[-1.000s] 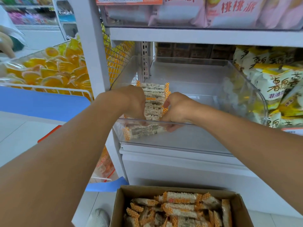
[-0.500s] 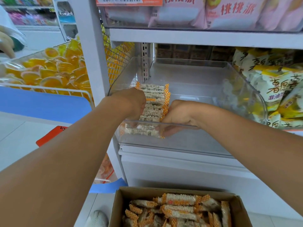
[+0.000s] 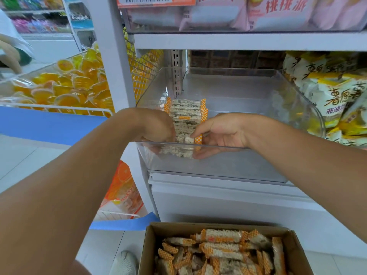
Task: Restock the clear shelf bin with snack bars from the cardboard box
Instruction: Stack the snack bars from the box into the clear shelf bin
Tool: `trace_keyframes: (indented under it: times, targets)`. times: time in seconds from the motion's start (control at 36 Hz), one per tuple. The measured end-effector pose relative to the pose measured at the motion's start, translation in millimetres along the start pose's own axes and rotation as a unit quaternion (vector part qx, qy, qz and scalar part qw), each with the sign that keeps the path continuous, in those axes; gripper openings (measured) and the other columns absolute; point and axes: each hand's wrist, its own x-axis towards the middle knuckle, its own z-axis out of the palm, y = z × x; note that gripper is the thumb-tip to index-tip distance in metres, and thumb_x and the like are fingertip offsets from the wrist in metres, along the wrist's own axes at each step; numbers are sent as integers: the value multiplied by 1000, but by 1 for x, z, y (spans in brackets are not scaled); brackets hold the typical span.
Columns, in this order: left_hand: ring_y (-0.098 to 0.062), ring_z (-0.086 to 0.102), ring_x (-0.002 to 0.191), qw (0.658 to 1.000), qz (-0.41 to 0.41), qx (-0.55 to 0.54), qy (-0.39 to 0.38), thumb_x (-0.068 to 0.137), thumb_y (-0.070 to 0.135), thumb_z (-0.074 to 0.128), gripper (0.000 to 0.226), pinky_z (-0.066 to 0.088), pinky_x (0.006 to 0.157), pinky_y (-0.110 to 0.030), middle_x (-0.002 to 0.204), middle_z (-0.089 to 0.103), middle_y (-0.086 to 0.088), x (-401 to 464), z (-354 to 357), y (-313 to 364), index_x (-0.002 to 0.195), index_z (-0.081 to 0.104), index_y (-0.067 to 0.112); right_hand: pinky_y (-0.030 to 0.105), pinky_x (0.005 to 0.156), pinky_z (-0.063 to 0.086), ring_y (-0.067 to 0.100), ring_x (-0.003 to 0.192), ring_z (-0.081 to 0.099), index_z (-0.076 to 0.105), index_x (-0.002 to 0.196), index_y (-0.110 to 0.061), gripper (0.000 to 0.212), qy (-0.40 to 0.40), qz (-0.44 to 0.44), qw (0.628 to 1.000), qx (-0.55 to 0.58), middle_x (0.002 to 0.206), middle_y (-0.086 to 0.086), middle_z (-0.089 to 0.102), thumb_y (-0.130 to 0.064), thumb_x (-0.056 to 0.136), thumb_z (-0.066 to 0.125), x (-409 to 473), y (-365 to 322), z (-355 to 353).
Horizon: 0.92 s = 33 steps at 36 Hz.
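White shop shelving carries the clear shelf bin [image 3: 258, 92], its snack bars [image 3: 185, 116] rowed along the front-left corner. Left hand [image 3: 156, 126] curls on them, fingertips hidden; right hand [image 3: 222, 133] lies loosely open beside. Cardboard box [image 3: 294, 245] below, cut off. Bar print illegible.

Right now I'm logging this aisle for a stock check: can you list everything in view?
snack bars: one row, white with orange ends, left side of the bin
clear shelf bin: one, clear, middle shelf
cardboard box: one, brown, on the floor, full of bars
yellow snack bags: several, right of the bin
pink packs: several, top shelf
orange jelly cups: many, left basket
left hand: at the row's left end
right hand: open, at the row's right end
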Motion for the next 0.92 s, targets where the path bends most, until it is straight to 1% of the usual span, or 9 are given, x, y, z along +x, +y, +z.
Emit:
trace_keyframes:
  times: [0.14,0.36,0.5,0.56,0.61,0.67,0.75,0.83,0.92]
  targets:
    - [-9,65,77,999,7,-45,16,96,6,54,15,46,46,-13,103,61,-2,0,6,2,95,62,19,55,87,56,45,98,65,50,113,-4,18,9,-3,997,-73,96,26,63,-14,99,53,-10,1,5]
    - [-17,61,90,990,77,30,117,98,21,56,11,45,71,-27,96,62,1,-1,8,4,95,67,19,44,78,62,32,79,74,57,105,-13,21,152,-89,949,-261,102,8,60,-27,93,68,-30,-5,-4]
    - [-25,62,78,919,172,61,348,96,40,58,30,41,64,-29,74,66,-1,-20,10,13,81,68,16,24,65,49,11,62,63,65,74,-19,21,365,-394,742,-401,67,-5,63,-33,88,68,-54,10,-14]
    - [-27,57,66,864,234,48,443,91,43,54,34,35,60,-29,63,58,-3,-40,20,25,72,61,16,27,54,33,15,51,46,54,63,-15,33,364,-519,665,-396,51,-8,45,-29,92,60,-77,30,-7]
    - [-29,49,58,841,269,21,468,85,39,49,36,28,58,-30,55,50,-7,-55,34,36,63,53,11,33,51,29,16,47,38,43,58,-15,38,298,-561,657,-406,48,-4,37,-24,95,50,-86,64,-2]
    - [-30,45,58,866,291,35,406,79,38,46,34,30,58,-31,51,44,-4,-58,66,42,58,48,10,37,52,40,24,49,48,49,59,-7,38,236,-490,712,-444,50,4,48,-26,91,43,-75,113,1]
    - [-26,56,76,951,259,104,131,81,43,52,25,47,69,-36,66,51,9,-42,137,33,69,59,21,47,77,53,38,84,65,68,93,4,41,97,-184,812,-545,90,24,68,-32,95,47,-46,203,-2]
    - [-27,58,107,967,121,179,-132,81,46,68,53,50,83,-39,118,59,-5,-30,230,4,124,56,17,44,113,37,33,147,26,16,159,-18,94,-89,74,793,-599,164,13,19,-40,87,72,-42,289,-3]
    - [-36,40,135,969,65,146,-187,63,60,75,106,43,106,-48,154,26,-9,-39,315,-26,152,26,28,52,120,22,31,153,-5,-9,157,-34,116,-113,18,790,-603,166,3,-12,-37,81,79,-57,334,4]
